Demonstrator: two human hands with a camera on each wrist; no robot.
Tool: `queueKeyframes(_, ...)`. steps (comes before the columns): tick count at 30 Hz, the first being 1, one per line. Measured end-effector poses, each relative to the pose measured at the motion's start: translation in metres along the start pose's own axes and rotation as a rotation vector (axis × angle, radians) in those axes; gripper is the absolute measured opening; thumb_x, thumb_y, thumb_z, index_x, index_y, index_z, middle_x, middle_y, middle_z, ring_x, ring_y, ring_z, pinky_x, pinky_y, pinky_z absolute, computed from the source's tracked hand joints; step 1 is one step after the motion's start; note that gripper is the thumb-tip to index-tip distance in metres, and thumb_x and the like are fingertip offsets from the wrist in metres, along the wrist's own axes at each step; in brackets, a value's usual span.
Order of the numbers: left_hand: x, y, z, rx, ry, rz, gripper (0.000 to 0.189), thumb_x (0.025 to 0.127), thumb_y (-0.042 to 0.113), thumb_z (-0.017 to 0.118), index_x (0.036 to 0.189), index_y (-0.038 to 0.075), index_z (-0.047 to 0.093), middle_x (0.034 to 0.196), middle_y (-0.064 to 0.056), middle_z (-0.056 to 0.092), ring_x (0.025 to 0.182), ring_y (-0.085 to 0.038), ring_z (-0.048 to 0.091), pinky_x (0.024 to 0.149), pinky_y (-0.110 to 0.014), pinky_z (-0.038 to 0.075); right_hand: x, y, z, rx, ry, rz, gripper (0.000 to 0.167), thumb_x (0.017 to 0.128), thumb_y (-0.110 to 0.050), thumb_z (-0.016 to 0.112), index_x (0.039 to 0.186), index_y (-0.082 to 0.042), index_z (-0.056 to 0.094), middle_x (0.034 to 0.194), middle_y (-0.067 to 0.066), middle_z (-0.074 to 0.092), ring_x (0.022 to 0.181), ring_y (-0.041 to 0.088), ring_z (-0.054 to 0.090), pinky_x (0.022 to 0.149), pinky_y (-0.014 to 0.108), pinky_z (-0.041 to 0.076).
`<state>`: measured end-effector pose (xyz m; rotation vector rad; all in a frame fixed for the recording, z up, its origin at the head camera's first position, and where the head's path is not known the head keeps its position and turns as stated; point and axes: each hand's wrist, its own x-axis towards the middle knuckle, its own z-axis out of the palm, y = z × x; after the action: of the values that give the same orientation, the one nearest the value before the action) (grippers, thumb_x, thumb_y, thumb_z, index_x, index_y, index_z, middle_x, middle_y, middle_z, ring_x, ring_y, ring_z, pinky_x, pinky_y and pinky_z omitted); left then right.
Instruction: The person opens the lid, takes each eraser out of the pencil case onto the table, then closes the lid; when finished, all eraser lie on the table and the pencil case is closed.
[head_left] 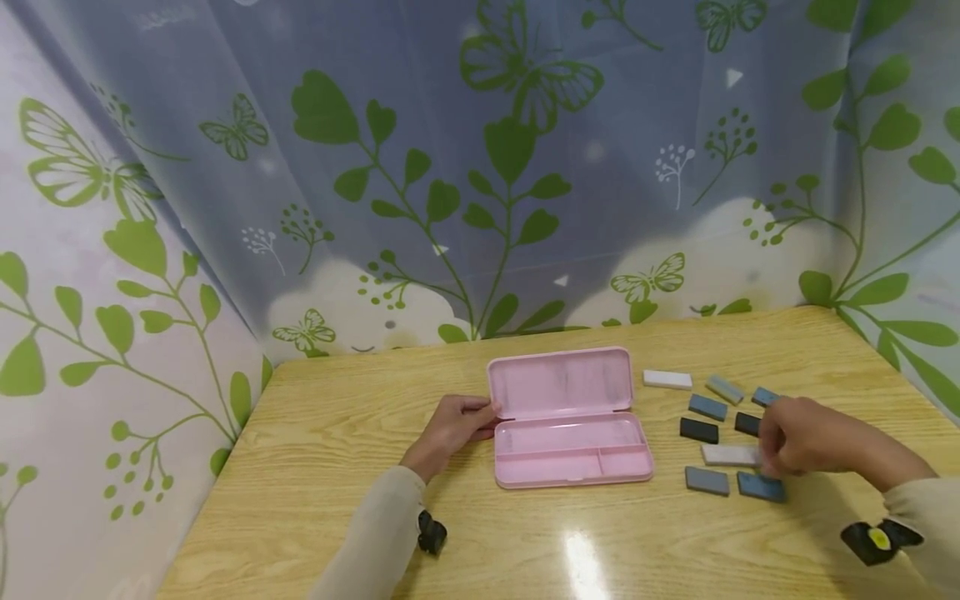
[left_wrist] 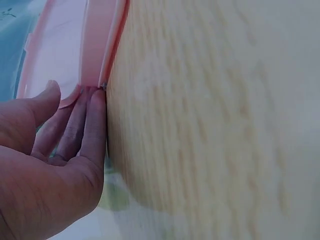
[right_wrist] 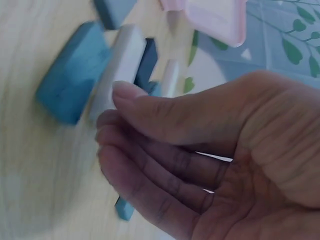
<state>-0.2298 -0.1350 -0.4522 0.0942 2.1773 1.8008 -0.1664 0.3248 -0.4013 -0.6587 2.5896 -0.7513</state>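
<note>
A pink pencil case (head_left: 573, 462) lies open on the table, its lid (head_left: 562, 383) tipped back. My left hand (head_left: 455, 429) holds its left side near the hinge, the thumb on the near face of the lid and the fingers behind it. To the right, my right hand (head_left: 806, 437) hovers with loosely curled fingers by the right end of a long white bar (head_left: 723, 455). In the right wrist view, the thumb overlaps that white bar (right_wrist: 117, 65); nothing shows between thumb and fingers. A dark blue block (head_left: 759, 486) lies just under this hand.
Several small blocks lie around: a white bar (head_left: 667, 380), a greenish-grey bar (head_left: 724, 389), blue blocks (head_left: 707, 407) (head_left: 763, 397), black blocks (head_left: 699, 431) (head_left: 746, 423) and a grey block (head_left: 707, 481). A patterned curtain (head_left: 420, 208) hangs behind the wooden table (head_left: 360, 450).
</note>
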Motion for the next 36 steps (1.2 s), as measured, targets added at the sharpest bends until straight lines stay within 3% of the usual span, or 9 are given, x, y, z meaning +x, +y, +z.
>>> queueKeyframes(7,-0.002,0.009,0.005,0.074,0.006,0.041,0.039,0.099,0.010,0.067,0.134,-0.007,0.061,0.110,-0.020,0.072,0.097,-0.025,0.072,0.085,-0.039,0.062,0.022,-0.026,0.005,0.102,0.080,-0.019,0.012,0.091,-0.008,0.074,0.079,-0.007,0.070,0.066,-0.004,0.063,0.055,0.007,0.052,0.050,0.025,0.046)
queueKeyframes(10,0.001,0.012,0.006,0.114,0.026,0.067,0.045,0.099,0.010,0.066,0.140,-0.007,0.055,0.110,-0.021,0.071,0.095,-0.026,0.072,0.083,-0.037,0.062,0.035,-0.034,0.011,0.130,0.128,-0.031,0.012,0.092,-0.013,0.075,0.084,-0.005,0.071,0.075,-0.002,0.067,0.062,0.010,0.058,0.053,0.027,0.050)
queueKeyframes(14,0.000,0.016,0.007,0.180,0.072,0.091,0.051,0.101,0.021,0.065,0.144,-0.002,0.052,0.117,-0.020,0.069,0.094,-0.025,0.072,0.084,-0.037,0.062,0.052,-0.042,0.019,0.119,0.211,-0.001,0.022,0.092,-0.022,0.077,0.097,0.000,0.073,0.093,0.003,0.071,0.082,0.018,0.067,0.066,0.033,0.058)
queueKeyframes(17,-0.004,0.019,0.008,0.173,0.092,0.111,0.055,0.103,0.030,0.063,0.148,0.001,0.049,0.123,-0.020,0.067,0.099,-0.028,0.071,0.088,-0.039,0.060,0.063,-0.048,0.024,0.155,0.243,0.042,0.041,0.094,-0.027,0.074,0.115,0.008,0.068,0.105,0.016,0.072,0.096,0.032,0.069,0.078,0.044,0.060)
queueKeyframes(20,-0.007,0.021,0.010,0.128,0.082,0.140,0.060,0.104,0.033,0.060,0.153,0.001,0.043,0.129,-0.023,0.063,0.107,-0.032,0.069,0.093,-0.041,0.058,0.070,-0.054,0.028,0.261,0.236,0.074,0.061,0.098,-0.031,0.070,0.137,0.012,0.053,0.126,0.030,0.063,0.114,0.046,0.062,0.087,0.051,0.059)
queueKeyframes(23,-0.010,0.023,0.011,0.099,0.075,0.149,0.064,0.105,0.037,0.058,0.156,0.005,0.038,0.134,-0.024,0.060,0.112,-0.035,0.067,0.096,-0.042,0.057,0.074,-0.060,0.031,0.408,0.215,0.098,0.081,0.099,-0.036,0.067,0.154,0.009,0.030,0.149,0.034,0.042,0.132,0.052,0.046,0.096,0.054,0.054)
queueKeyframes(27,-0.013,0.026,0.012,0.098,0.074,0.142,0.066,0.104,0.044,0.057,0.158,0.011,0.036,0.139,-0.023,0.058,0.117,-0.034,0.064,0.098,-0.042,0.056,0.078,-0.068,0.035,0.594,0.203,0.107,0.096,0.098,-0.037,0.069,0.161,0.001,0.007,0.161,0.032,0.019,0.144,0.051,0.029,0.107,0.060,0.045)
queueKeyframes(31,-0.015,0.028,0.013,0.086,0.063,0.136,0.067,0.104,0.046,0.055,0.158,0.011,0.035,0.142,-0.023,0.056,0.122,-0.036,0.061,0.102,-0.045,0.053,0.078,-0.073,0.040,0.692,0.219,0.087,0.097,0.098,-0.034,0.070,0.163,-0.004,0.004,0.163,0.030,0.016,0.146,0.049,0.026,0.111,0.062,0.039)
queueKeyframes(36,-0.020,0.030,0.014,0.040,0.040,0.138,0.070,0.104,0.050,0.053,0.156,0.008,0.034,0.143,-0.023,0.054,0.126,-0.036,0.058,0.109,-0.048,0.047,0.075,-0.075,0.045,0.720,0.256,0.050,0.091,0.100,-0.033,0.067,0.163,-0.007,0.007,0.162,0.029,0.020,0.145,0.049,0.029,0.111,0.065,0.037)
